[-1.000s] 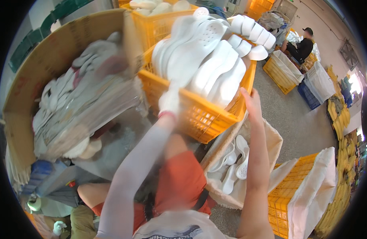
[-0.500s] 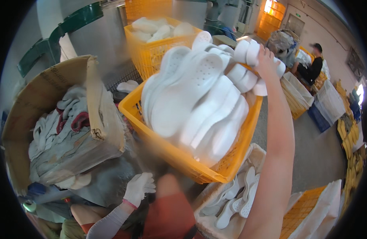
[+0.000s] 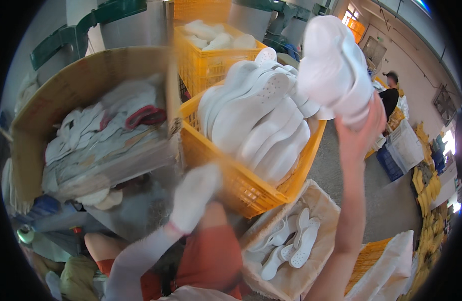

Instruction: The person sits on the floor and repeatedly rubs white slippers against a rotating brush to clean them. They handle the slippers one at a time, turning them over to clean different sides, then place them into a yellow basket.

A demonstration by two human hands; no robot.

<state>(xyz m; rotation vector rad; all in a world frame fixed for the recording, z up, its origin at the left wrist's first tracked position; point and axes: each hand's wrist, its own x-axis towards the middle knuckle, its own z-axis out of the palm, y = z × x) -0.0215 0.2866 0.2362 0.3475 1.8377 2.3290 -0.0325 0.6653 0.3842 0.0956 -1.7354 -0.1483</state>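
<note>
Raised right hand [image 3: 360, 128], fingers closed on stacked white shoe soles [image 3: 334, 67], stack near the yellow crate's [image 3: 248, 193] far right corner, gloved left hand [image 3: 194, 195] beside the crate, its finger opening too blurred to judge.

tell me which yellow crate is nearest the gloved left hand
The crate heaped with white shoe pieces: its wall is beside the left hand. The other yellow crates stand behind it or at lower right.
</note>
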